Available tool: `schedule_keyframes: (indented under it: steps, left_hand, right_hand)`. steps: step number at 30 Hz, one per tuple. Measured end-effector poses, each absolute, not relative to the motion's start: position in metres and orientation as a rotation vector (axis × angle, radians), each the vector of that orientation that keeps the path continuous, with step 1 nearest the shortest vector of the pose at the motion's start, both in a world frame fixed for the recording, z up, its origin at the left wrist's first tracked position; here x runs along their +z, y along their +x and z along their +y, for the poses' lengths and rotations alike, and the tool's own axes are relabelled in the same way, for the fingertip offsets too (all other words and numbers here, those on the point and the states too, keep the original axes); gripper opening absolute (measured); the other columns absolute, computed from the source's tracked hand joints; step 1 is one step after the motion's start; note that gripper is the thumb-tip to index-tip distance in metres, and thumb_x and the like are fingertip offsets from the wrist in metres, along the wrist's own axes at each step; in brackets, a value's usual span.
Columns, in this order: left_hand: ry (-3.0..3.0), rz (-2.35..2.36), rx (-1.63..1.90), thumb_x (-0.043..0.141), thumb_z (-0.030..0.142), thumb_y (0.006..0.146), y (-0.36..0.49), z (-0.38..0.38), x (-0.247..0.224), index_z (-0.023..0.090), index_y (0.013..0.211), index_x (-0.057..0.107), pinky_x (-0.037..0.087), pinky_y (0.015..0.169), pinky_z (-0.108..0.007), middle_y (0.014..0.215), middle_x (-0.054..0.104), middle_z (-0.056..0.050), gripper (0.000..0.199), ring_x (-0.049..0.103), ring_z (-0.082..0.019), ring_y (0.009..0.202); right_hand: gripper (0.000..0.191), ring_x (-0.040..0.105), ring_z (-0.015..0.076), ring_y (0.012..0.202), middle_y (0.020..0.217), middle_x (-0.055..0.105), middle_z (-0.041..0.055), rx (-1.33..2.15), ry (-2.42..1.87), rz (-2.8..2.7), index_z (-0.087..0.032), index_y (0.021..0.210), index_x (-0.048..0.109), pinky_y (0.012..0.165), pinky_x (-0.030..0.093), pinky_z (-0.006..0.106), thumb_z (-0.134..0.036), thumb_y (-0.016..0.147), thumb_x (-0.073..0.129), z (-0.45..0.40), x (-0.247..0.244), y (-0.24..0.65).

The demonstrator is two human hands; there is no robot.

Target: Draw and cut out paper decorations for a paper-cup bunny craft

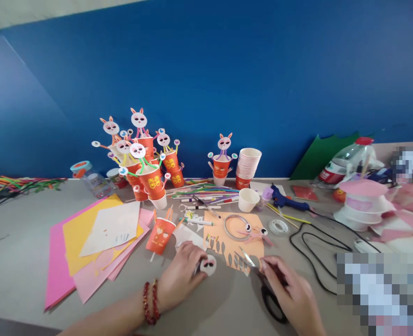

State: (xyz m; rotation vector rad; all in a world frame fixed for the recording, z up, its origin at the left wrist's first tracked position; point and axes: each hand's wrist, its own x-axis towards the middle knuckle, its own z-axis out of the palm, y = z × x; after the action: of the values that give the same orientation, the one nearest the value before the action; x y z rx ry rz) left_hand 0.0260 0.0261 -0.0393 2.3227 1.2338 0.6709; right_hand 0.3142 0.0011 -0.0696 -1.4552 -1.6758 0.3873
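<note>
Between the thumb and fingers of my left hand (181, 270) is a round white paper rabbit face (208, 265) with dark eyes, held just above the table. My right hand (292, 291) closes over black-handled scissors (274, 303); their blades point to an orange paper sheet (211, 221), and one handle loop shows free of fingers. Part of the grip is hidden under the hand. Dark leaf-shaped cut-outs (230, 259) lie along the sheet's near edge. Beyond my left hand, a red paper cup (160, 235) with orange stems leans on the table.
Red cups with rabbit figures (151, 182) stand at the back left, near a cup stack (249, 165). Coloured paper sheets (57, 252) lie left. A blue glue gun (290, 201), its black cable (308, 247), tape (278, 227) and a plastic bottle (346, 161) are at right.
</note>
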Motion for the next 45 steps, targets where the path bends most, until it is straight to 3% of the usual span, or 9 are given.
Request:
schedule_keyframes:
  steps: [5, 13, 18, 21, 25, 28, 32, 40, 45]
  left_hand:
    - [2.302, 1.472, 0.627, 0.052, 0.013, 0.085, 0.001, 0.045, -0.025, 0.021, 0.1, 0.05, 0.048, 0.078, -0.037, 0.098, 0.06, -0.005, 0.017, 0.058, -0.023, 0.089]
    - [2.608, 1.687, 0.24, 0.056, 0.006, 0.083, 0.009, 0.048, -0.031, 0.018, 0.099, 0.053, 0.049, 0.086, -0.042, 0.102, 0.062, -0.009, 0.019, 0.058, -0.028, 0.104]
    - [2.711, 1.738, 0.151, 0.057, 0.011, 0.084, 0.013, 0.044, -0.029, 0.016, 0.104, 0.058, 0.051, 0.085, -0.044, 0.128, 0.055, -0.016, 0.02, 0.052, -0.033, 0.118]
    - [2.771, 1.65, 0.162, 0.058, 0.012, 0.084, 0.024, 0.047, -0.023, 0.015, 0.104, 0.06, 0.048, 0.09, -0.049, 0.132, 0.054, -0.016, 0.019, 0.052, -0.034, 0.117]
    - [2.845, 1.352, 0.198, 0.059, 0.023, 0.088, 0.047, 0.056, -0.019, 0.015, 0.119, 0.055, 0.044, 0.096, -0.046, 0.125, 0.058, -0.011, 0.032, 0.052, -0.03, 0.114]
    - [2.873, 1.283, 0.172, 0.06, 0.041, 0.088, 0.06, 0.064, -0.023, 0.015, 0.125, 0.052, 0.041, 0.099, -0.045, 0.123, 0.057, -0.011, 0.045, 0.049, -0.03, 0.115]
    - [2.931, 1.207, 0.109, 0.058, 0.054, 0.086, 0.058, 0.068, -0.032, 0.019, 0.127, 0.051, 0.031, 0.107, -0.047, 0.12, 0.056, -0.01, 0.054, 0.047, -0.029, 0.116]
    - [2.966, 1.483, 0.094, 0.048, 0.052, 0.092, 0.035, 0.077, -0.024, 0.015, 0.121, 0.058, 0.026, 0.108, -0.05, 0.119, 0.057, -0.013, 0.048, 0.047, -0.031, 0.114]
    - [3.012, 1.221, 0.096, 0.048, 0.059, 0.09, 0.042, 0.076, -0.03, 0.023, 0.13, 0.051, 0.026, 0.108, -0.05, 0.122, 0.057, -0.01, 0.054, 0.048, -0.029, 0.114]
  right_hand:
    - [0.026, 0.07, 0.0199, 0.064, 0.077, 0.074, 0.0057, 0.394, -1.445, -1.679, -0.024, 0.09, 0.063, 0.057, 0.055, 0.024, -0.046, 0.092, 0.05, 0.002, -0.07, 0.314]
    - [0.022, 0.07, 0.0184, 0.066, 0.078, 0.072, 0.0036, 0.417, -1.475, -1.689, -0.024, 0.092, 0.061, 0.059, 0.054, 0.023, -0.042, 0.093, 0.049, 0.002, -0.073, 0.315]
    - [0.02, 0.067, 0.0185, 0.064, 0.077, 0.07, 0.003, 0.397, -1.489, -1.743, -0.024, 0.092, 0.059, 0.058, 0.051, 0.025, -0.04, 0.094, 0.048, 0.002, -0.072, 0.313]
    - [0.018, 0.064, 0.0195, 0.065, 0.077, 0.068, 0.0042, 0.31, -1.468, -1.817, -0.023, 0.089, 0.06, 0.06, 0.049, 0.028, -0.036, 0.095, 0.048, 0.004, -0.067, 0.31]
    - [0.015, 0.063, 0.0226, 0.077, 0.084, 0.068, 0.0073, 0.231, -1.384, -1.98, -0.021, 0.087, 0.061, 0.07, 0.05, 0.034, -0.029, 0.094, 0.05, 0.006, -0.06, 0.308]
    - [0.014, 0.061, 0.0252, 0.093, 0.098, 0.067, 0.0091, 0.203, -1.338, -2.091, -0.021, 0.099, 0.064, 0.081, 0.05, 0.038, -0.024, 0.093, 0.052, 0.007, -0.058, 0.306]
    - [0.024, 0.06, 0.0255, 0.099, 0.109, 0.065, 0.0092, 0.193, -1.416, -2.151, -0.023, 0.11, 0.064, 0.083, 0.052, 0.038, -0.018, 0.09, 0.053, 0.006, -0.062, 0.303]
    - [0.024, 0.059, 0.0263, 0.099, 0.108, 0.064, 0.0093, 0.191, -1.431, -2.166, -0.025, 0.107, 0.067, 0.082, 0.052, 0.04, -0.019, 0.089, 0.052, 0.01, -0.066, 0.305]
    - [0.023, 0.058, 0.0261, 0.1, 0.11, 0.064, 0.0094, 0.217, -1.439, -2.151, -0.023, 0.108, 0.066, 0.084, 0.051, 0.04, -0.02, 0.091, 0.052, 0.009, -0.065, 0.305]
